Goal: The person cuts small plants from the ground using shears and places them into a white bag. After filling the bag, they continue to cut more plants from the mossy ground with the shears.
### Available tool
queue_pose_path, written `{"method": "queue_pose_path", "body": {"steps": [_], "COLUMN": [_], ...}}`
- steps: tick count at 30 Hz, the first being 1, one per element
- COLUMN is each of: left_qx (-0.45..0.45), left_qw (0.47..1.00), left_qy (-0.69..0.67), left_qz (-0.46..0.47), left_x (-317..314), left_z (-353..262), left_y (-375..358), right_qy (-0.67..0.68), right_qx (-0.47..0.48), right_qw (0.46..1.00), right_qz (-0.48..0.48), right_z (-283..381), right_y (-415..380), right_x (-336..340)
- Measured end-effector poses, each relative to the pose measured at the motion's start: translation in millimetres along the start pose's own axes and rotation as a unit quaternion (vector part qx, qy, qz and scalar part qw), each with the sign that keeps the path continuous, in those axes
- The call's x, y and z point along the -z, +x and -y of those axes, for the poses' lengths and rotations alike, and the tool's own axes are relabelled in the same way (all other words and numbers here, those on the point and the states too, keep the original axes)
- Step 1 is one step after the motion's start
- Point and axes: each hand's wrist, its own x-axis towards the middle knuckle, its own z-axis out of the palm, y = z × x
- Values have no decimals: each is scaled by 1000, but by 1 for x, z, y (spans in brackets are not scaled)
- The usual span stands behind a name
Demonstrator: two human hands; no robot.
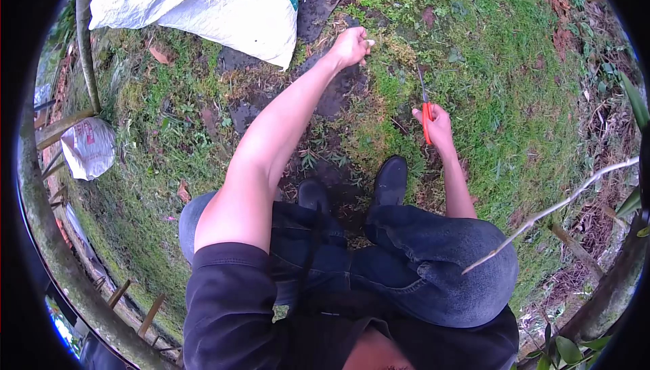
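Observation:
My left hand (351, 48) is reached forward over a dark paving slab (335, 96) at the edge of the grass, with its fingers curled together; what they hold, if anything, is too small to make out. My right hand (439, 126) is wrapped round the orange handles of a pair of scissors (427, 114). The scissors' narrow blades point away from me, over the mossy grass (399, 85). Some distance separates the two hands.
A large white sack (223, 11) lies at the upper left, near my left hand. A smaller white bag (89, 148) is by the wooden fence (84, 45). A thin bare branch (542, 215) crosses beside my right knee. My boots (391, 177) stand close below.

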Motion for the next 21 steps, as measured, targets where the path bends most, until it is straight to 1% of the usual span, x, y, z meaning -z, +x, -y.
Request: {"method": "queue_pose_path", "body": {"steps": [2, 5, 8, 9, 10, 12, 14, 15, 16, 18, 20, 21], "left_qx": [-39, -67, -38, -31, -45, -10, -50, -97, -163, -229, -256, -237], "left_qw": [990, 962, 939, 918, 922, 920, 887, 866, 855, 854, 839, 834], "left_qy": [133, 225, 260, 315, 311, 342, 410, 440, 440, 420, 411, 422], "left_qz": [30, 139, 220, 240, 227, 190, 208, 216, 220, 204, 247, 264], "left_x": [14, 29, 64, 77, 87, 96, 91, 84, 74, 48, 30, 25], "left_z": [-2, -10, -44, -58, -57, -66, -59, -49, -13, 17, 46, 49], "left_y": [6, -5, -48, -59, -67, -98, -133, -145, -144, -157, -157, -160], "right_qy": [2, 11, 13, 5, -2, -7, -15, -20, -26, -42, -77, -88], "right_qx": [6, 17, 3, 0, 0, 10, 19, 25, 30, 43, 46, 39], "right_qw": [1000, 1000, 1000, 1000, 1000, 1000, 999, 999, 998, 996, 993, 992], "right_qz": [1, 6, 16, 16, 14, 18, 34, 44, 52, 66, 74, 78], "right_z": [1, 2, -8, -7, -5, -1, -1, -1, -2, 0, 5, 12], "right_y": [-2, -2, 5, 4, 4, 4, 0, 0, -3, -11, -16, -22], "right_x": [-1, -1, -1, -1, -2, -7, -15, -20, -24, -30, -29, -26]}}
